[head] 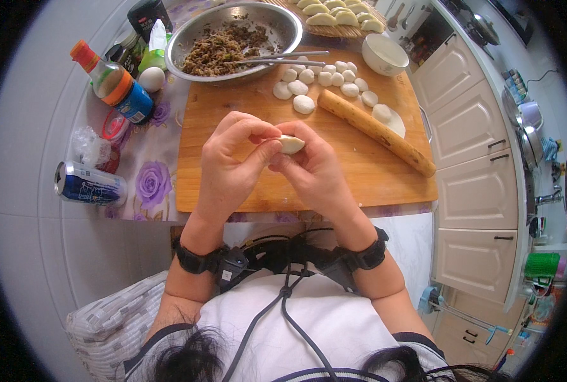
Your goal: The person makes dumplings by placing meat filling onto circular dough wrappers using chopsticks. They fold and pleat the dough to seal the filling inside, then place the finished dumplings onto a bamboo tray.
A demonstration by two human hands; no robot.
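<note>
Above the near half of a wooden board [264, 196], my left hand [236, 155] and my right hand [309, 164] meet and pinch a small folded dumpling [291, 143] between thumbs and fingers. Its left end is hidden by my fingers. Beyond my hands lie several flattened dough pieces [304, 104]. A wooden rolling pin [376, 133] slants across the board's right side, beside a thin round dough wrapper [396, 123] with a dough piece on it. At the back left, a metal bowl [173, 57] holds minced filling [226, 45] and a pair of chopsticks [283, 62].
Folded dumplings [347, 18] rest on a woven tray [355, 32] at the back. A white bowl [384, 55] stands at the board's back right. On the left are a sauce bottle [116, 86], an egg [152, 79], a plastic bag [90, 145] and a drink can [90, 184].
</note>
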